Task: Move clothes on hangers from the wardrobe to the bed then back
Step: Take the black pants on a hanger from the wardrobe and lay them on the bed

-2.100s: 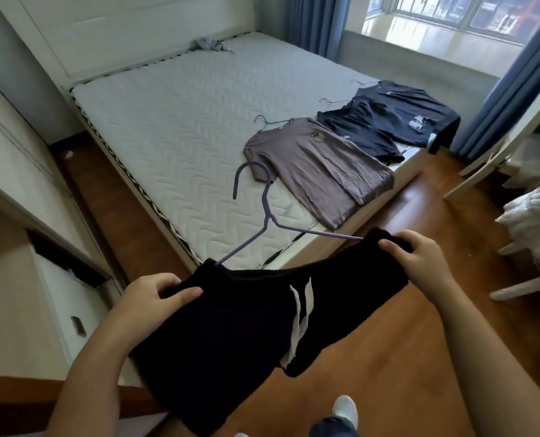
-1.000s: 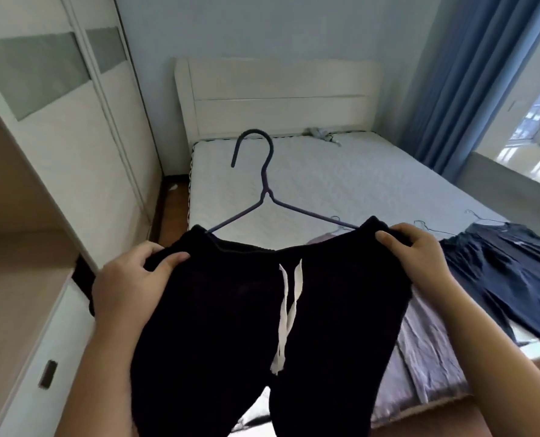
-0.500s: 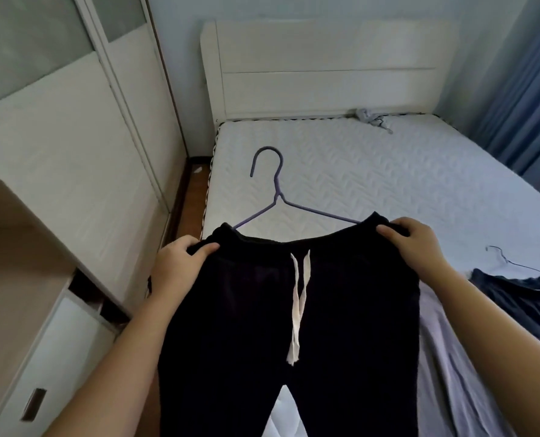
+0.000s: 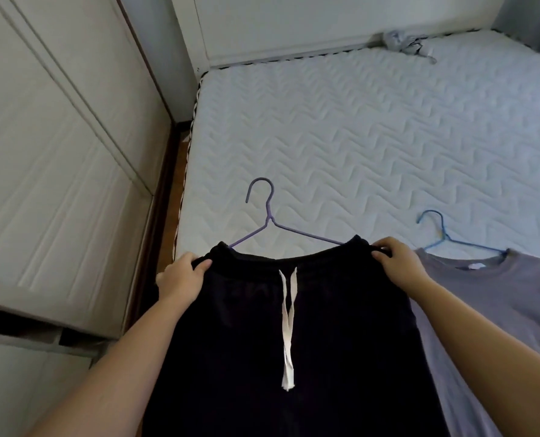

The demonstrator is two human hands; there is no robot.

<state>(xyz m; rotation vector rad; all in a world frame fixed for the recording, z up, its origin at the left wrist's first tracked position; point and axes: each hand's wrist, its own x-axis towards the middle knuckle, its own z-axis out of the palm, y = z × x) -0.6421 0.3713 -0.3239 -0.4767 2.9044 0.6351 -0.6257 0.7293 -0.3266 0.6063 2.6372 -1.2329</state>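
Evidently the laying-down step: the left hand and right hand each pinch a waistband corner of the black trousers, fingers curled into soft knit. Just beyond them, the thin purple wire hanger juts over the quilted bed. Next, lowering them flat beside the grey shirt.

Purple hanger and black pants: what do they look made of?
Purple hanger: thin wire, probably metal with a matte purple coating, judging by its slim twisted neck. Black pants: soft matte knit, likely cotton jersey, with an elastic-looking waistband and a flat white drawstring.
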